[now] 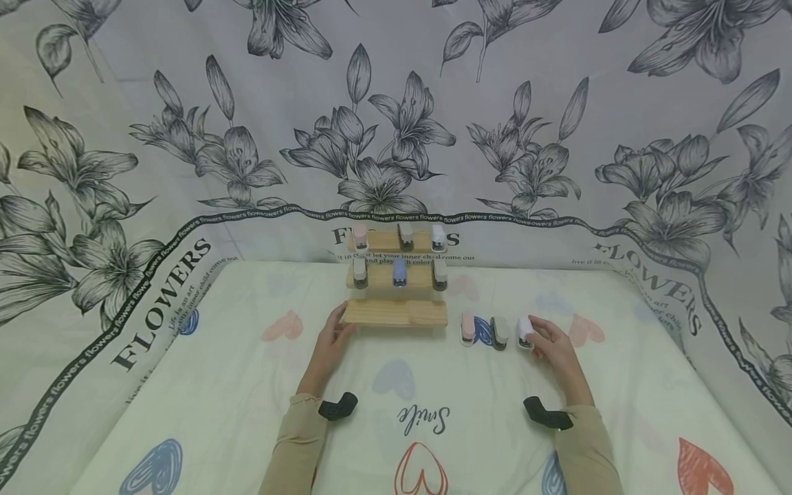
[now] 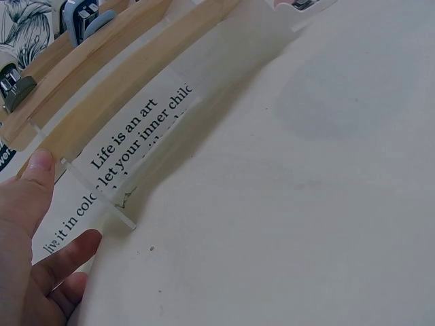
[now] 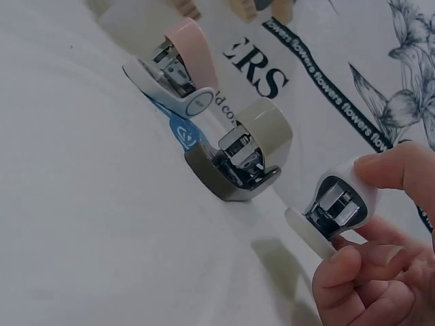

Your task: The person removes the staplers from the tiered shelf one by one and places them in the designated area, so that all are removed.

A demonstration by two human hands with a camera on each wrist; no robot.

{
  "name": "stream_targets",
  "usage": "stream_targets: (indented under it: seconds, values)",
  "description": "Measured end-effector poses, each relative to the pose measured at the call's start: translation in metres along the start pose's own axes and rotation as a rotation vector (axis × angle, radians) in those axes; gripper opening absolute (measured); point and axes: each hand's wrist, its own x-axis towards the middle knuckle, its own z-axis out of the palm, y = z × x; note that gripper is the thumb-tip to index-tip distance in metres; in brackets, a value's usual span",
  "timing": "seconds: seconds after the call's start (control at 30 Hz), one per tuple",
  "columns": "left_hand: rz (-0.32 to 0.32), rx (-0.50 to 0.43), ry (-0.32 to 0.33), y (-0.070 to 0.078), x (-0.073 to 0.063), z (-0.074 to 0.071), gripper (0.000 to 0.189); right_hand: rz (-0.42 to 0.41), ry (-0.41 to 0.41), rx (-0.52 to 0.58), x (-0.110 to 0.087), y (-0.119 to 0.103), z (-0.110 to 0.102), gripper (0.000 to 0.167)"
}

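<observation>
Top step (image 1: 385,240): a pink stapler (image 1: 361,236), a grey stapler (image 1: 405,235) and a white stapler (image 1: 438,237) stand along it
Middle step (image 1: 379,277): a cream stapler (image 1: 359,272) by the left end, a blue stapler (image 1: 399,271) mid-row, a pale stapler (image 1: 440,273) by the right end
Bottom step (image 1: 383,313): I see no stapler on it — the row I judge left to do
Cloth (image 1: 346,426): off that step's right edge sit a second pink stapler (image 1: 468,328) and an olive-grey stapler (image 1: 499,331)
Right hand (image 1: 553,344): thumb and fingers pinch a second white stapler (image 1: 524,330), farthest from that edge; I can't tell if its base touches down
Left hand (image 1: 332,337): holds the bottom step's front left corner, thumb on the wood
Progress: six up, three off — I'd call it two thirds done
</observation>
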Motion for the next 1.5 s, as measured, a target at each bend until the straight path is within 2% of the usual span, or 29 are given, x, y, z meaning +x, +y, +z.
stream_targets:
  seconds: [0.17, 0.5, 0.83, 1.13, 1.5]
  values:
    - [0.001, -0.003, 0.006, 0.0016, -0.0005, -0.0001, 0.057, -0.005, -0.013, 0.034, 0.0017, 0.0025, -0.0017, 0.058]
    - [-0.027, 0.001, 0.012, -0.0003, 0.0003, -0.0005, 0.056, 0.043, -0.038, 0.059, 0.0017, 0.0055, -0.0035, 0.056]
    - [-0.011, -0.012, 0.011, 0.0019, -0.0001, -0.0006, 0.054, 0.049, -0.084, 0.104, -0.0002, 0.0009, -0.0059, 0.058]
    - [-0.016, -0.011, 0.029, 0.0044, -0.0009, -0.0013, 0.054, 0.083, -0.084, 0.087, 0.0006, -0.0010, -0.0059, 0.059]
    - [-0.032, -0.010, 0.019, 0.0036, -0.0014, -0.0002, 0.057, 0.087, -0.116, 0.099, 0.0011, -0.0006, -0.0065, 0.060]
